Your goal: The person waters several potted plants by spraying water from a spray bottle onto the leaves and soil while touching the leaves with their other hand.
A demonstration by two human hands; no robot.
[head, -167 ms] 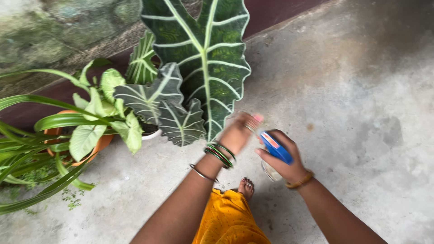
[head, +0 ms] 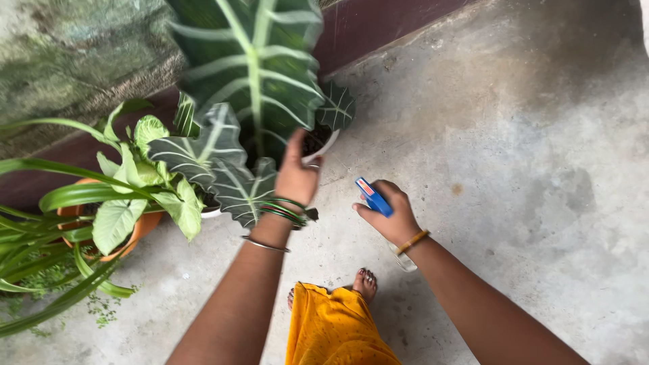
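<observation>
Left hand (head: 296,177) reaches under the large dark veined leaf (head: 251,64), fingers against the rim of the white pot (head: 323,150); whether that grip is clenched cannot be told. Right hand (head: 391,216) is clenched around the blue-headed spray bottle (head: 374,197), held over the concrete floor (head: 514,176), just beside the pot. Advised: steady the foliage aside gently and avoid tearing the leaf.

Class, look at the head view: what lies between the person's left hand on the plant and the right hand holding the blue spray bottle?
Only bare concrete floor separates left hand from right hand.
</observation>
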